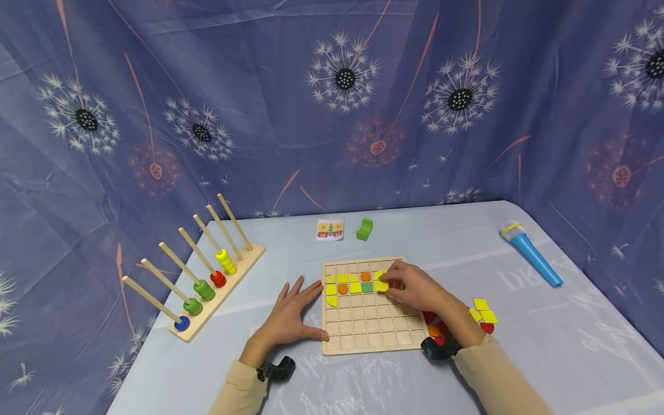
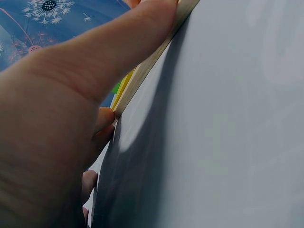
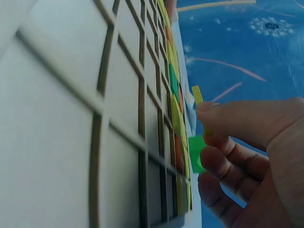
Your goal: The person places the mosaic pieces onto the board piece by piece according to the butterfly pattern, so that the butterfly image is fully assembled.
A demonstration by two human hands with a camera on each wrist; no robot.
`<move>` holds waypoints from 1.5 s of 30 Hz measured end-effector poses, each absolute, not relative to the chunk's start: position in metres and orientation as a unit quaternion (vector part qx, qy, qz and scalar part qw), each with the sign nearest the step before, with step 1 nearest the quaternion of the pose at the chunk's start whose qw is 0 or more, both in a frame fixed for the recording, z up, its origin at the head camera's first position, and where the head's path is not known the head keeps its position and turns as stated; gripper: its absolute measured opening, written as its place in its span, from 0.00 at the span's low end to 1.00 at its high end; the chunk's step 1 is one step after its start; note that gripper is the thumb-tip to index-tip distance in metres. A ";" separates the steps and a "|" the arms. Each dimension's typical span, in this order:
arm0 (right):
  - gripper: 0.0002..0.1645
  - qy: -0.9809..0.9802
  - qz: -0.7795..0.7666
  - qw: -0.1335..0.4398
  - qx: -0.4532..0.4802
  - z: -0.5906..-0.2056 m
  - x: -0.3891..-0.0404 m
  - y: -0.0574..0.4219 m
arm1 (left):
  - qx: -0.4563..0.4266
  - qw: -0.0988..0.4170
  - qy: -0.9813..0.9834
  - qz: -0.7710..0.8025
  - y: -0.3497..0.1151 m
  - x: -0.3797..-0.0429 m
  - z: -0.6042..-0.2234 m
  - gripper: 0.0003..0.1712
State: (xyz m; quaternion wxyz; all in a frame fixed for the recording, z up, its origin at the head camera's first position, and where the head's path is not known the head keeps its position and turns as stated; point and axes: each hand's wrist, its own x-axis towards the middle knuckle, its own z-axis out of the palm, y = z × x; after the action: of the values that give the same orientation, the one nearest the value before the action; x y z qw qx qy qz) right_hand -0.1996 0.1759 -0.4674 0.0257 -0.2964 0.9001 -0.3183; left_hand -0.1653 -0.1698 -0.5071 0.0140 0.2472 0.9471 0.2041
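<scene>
A square wooden grid board point(image 1: 360, 327) lies on the table, with yellow, orange and green tiles in its upper rows. My left hand point(image 1: 290, 317) rests spread at the board's left side, thumb and a fingertip touching its edge. Over the upper right cells, my right hand point(image 1: 417, 286) pinches a small yellow tile point(image 3: 197, 95) between thumb and forefinger, held just off the board in the right wrist view. A green square tile point(image 1: 366, 286) sits in the second filled row, with an orange disc point(image 1: 365, 276) above it. The right hand hides some cells.
Loose yellow tiles point(image 1: 488, 316) and red pieces point(image 1: 486, 328) lie right of the board, partly under the right forearm. A butterfly pattern card point(image 1: 329, 230) and green block point(image 1: 365, 229) lie behind it. A peg abacus point(image 1: 218, 300) stands left; a toy microphone point(image 1: 534, 253) lies right.
</scene>
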 end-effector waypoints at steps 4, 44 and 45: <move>0.18 0.897 -0.317 0.032 -0.307 -0.468 -0.199 0.166 | 0.249 0.014 0.946 0.207 -0.170 -0.165 -0.506 0.67; 0.16 0.905 -0.245 0.036 -0.346 -0.477 -0.198 0.090 | 0.260 0.012 0.944 0.202 -0.170 -0.164 -0.503 0.66; 0.15 0.905 -0.245 0.036 -0.345 -0.477 -0.198 0.090 | 0.258 0.013 0.945 0.201 -0.170 -0.164 -0.503 0.67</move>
State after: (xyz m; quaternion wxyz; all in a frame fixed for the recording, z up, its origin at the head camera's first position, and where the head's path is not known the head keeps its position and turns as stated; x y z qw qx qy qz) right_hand -0.1980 0.0899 -0.4774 0.0360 -0.3453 0.9052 -0.2451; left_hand -0.1644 -0.1701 -0.5026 0.0131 0.2581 0.9450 0.2007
